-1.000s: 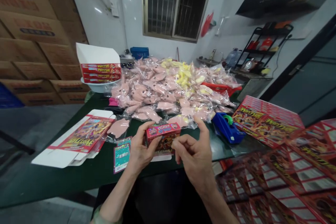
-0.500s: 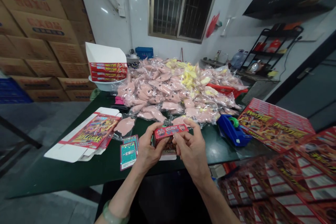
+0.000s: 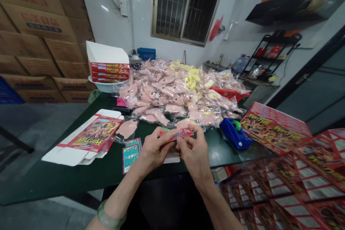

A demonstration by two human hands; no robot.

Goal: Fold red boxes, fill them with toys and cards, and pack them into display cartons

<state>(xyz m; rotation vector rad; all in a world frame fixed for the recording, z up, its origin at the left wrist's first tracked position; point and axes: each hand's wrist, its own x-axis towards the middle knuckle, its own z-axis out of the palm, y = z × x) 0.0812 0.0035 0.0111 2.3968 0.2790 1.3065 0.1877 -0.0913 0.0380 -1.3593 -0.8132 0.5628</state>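
Both hands hold a small red printed cardboard box (image 3: 185, 132) above the table's front edge. My left hand (image 3: 156, 147) grips its left end, with the fingers lying across the top. At the right end, my right hand (image 3: 194, 147) pinches the box between thumb and fingers. The lower part of the box is mostly hidden by the hands. Left of them lie teal printed cards (image 3: 131, 156) and a bagged pink plush piece (image 3: 127, 129). Flattened red and white cartons (image 3: 93, 134) are stacked farther left. Beyond the hands is a heap of bagged pink plush pieces (image 3: 161, 93).
A blue tape dispenser (image 3: 237, 134) stands right of the hands. Packed red boxes (image 3: 275, 125) are stacked at the right. An open display box (image 3: 109, 68) sits in a white basin (image 3: 105, 86) at the back left. Brown cartons (image 3: 48, 25) line the wall.
My left fingers have moved across the top of the small box, covering more of its printed face. The view has shifted slightly. Both hands keep their hold.
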